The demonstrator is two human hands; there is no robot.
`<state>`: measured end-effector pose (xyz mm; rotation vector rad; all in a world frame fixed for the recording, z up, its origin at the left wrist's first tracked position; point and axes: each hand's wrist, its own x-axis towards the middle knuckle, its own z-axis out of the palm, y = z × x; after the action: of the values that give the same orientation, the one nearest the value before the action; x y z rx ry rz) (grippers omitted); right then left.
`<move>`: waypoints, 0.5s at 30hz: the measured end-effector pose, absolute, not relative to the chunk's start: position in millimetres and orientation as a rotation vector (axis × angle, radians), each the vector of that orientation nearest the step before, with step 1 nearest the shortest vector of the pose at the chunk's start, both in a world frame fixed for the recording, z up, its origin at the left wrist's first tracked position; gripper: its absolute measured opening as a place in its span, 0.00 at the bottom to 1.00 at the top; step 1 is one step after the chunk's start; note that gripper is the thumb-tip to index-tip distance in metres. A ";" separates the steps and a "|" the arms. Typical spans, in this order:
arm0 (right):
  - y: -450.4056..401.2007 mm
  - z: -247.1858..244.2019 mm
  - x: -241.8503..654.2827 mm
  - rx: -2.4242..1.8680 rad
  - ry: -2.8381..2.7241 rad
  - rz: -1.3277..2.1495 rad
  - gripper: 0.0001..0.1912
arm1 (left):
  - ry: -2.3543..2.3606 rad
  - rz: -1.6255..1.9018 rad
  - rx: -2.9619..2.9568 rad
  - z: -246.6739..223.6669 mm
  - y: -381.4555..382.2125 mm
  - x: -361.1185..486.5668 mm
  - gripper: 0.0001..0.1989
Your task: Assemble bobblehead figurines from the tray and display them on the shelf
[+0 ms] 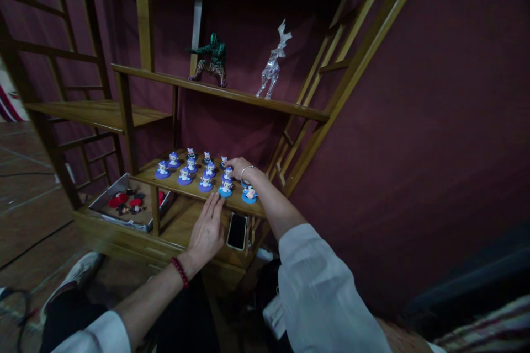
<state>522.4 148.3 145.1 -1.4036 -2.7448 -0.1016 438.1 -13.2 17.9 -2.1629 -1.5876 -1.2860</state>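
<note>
Several small figurines on round blue and purple bases stand in rows on a wooden shelf (pixel 182 190). My left hand (pixel 207 229) lies at the shelf's front edge, fingers stretched out, the tips close to a figurine on a light blue base (pixel 225 188). Over the back right of the rows is my right hand (pixel 239 167), its fingers bent down beside a dark-based figurine (pixel 223 162); what its fingertips touch is hidden. Below my right wrist stands a pink and white figurine on a blue base (pixel 249 194).
An open box (pixel 143 225) with red and black figurines sits on the lower shelf at left. A phone (pixel 237 231) lies on the lower shelf. The upper shelf (pixel 240 95) bears a green and brown figure (pixel 213 58) and a clear deer statue (pixel 271 69).
</note>
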 end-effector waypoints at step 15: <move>150.9 142.3 520.8 -1.366 -2.754 -0.148 0.18 | -1.614 -1.289 -2.182 17.8 -7.1 438.4 0.29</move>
<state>520.8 150.9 142.3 -1.3657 -2.7535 -0.1480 438.4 -7.1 17.8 -2.1819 -1.6139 -1.2893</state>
